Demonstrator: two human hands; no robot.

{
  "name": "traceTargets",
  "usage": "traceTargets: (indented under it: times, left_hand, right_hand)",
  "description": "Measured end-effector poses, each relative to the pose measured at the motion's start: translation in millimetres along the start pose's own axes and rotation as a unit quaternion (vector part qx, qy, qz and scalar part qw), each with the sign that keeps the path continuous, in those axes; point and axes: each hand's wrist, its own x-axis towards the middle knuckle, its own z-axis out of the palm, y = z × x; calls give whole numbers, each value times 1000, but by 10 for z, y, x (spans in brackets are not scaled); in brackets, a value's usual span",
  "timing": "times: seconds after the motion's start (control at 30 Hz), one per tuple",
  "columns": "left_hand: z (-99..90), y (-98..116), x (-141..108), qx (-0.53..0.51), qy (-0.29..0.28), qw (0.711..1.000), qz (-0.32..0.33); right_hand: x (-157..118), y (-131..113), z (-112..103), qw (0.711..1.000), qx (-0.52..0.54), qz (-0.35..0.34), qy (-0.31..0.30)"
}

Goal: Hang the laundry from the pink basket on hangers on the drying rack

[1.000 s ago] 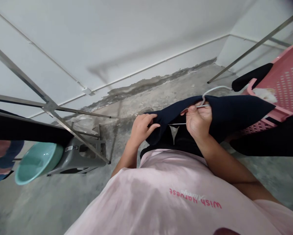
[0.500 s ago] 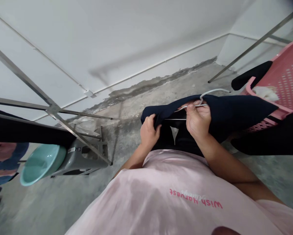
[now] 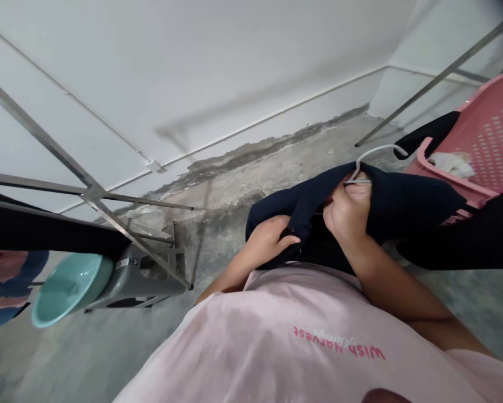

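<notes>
Navy garment [image 3: 414, 196] sits round white hanger [image 3: 381, 148]; R hand [image 3: 347, 215] grips hanger below hook, prob. for steadiness. L hand [image 3: 270, 235] touches garment's edge, can't tell if pinching.

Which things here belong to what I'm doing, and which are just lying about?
In use:
- white hanger, gripped in your right hand
- navy garment around it, your left hand at its edge

Apparently just around:
- teal basin
- gray stool
- metal frame

Unclear: pink basket

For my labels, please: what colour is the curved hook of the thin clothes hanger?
White: the curved hook shows best in the head view, the only one.
</notes>
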Motion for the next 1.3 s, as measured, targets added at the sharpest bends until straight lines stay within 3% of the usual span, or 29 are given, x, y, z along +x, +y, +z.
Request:
traceTargets:
  times: [0.07,0.13,0.2,0.27,0.37,0.43,0.53,0.6,0.67,0.8,0.9,1.0,1.07,1.17,1.3]
  left_hand:
    - [-93,2,-5,61,90,992,58]
    - [-201,-10,-38,118,229,961,102]
    - [-274,-20,-49,166,307,931,106]
    - [-283,-17,-19,194,249,946,70]
    - [-220,-5,72,198,56,978,-24]
    - [-185,-20,129,149,-31,985,-78]
    - [-176,-105,190,-38,-121,989,-82]
    - [-173,-185,213,-180,-169,966,-74]
    - [-160,-254,221,-287,-174,938,-89]
    - [-222,-300,212,-376,-73,910,-159]
    - [-455,-273,205,-388,57,897,-203]
    - [-824,-238,174,-382,201,879,-203]
    - [-1109,-208,111,-365,268,873,-183]
    - [-1549,-98,-49,-310,341,876,-141]
    - [-2052,225,-308,-227,414,878,-76]
  right_hand:
    - [-6,-74,23,1000,6,21,6]
    - [-16,-102,19,999,4,36,14]
    - [-33,-104,13,999,-3,50,7]
    - [-54,-100,15,998,-11,63,-12]
    - [-86,-105,22,996,-21,77,-32]
    - [-101,-111,20,995,-29,92,-38]
    - [-117,-103,3,991,-35,119,-49]
    - [-120,-84,-12,988,-35,135,-66]
    - [-109,-66,-24,984,-35,149,-88]
    - [-43,-72,-23,967,-55,198,-152]
    - [-29,-87,-3,953,-119,196,-198]
    - [-98,-34,1,937,-186,183,-233]
    - [-179,54,-18,911,-218,211,-280]
    - [-319,238,-69,858,-276,240,-362]
    - [-526,564,-129,788,-352,222,-453]
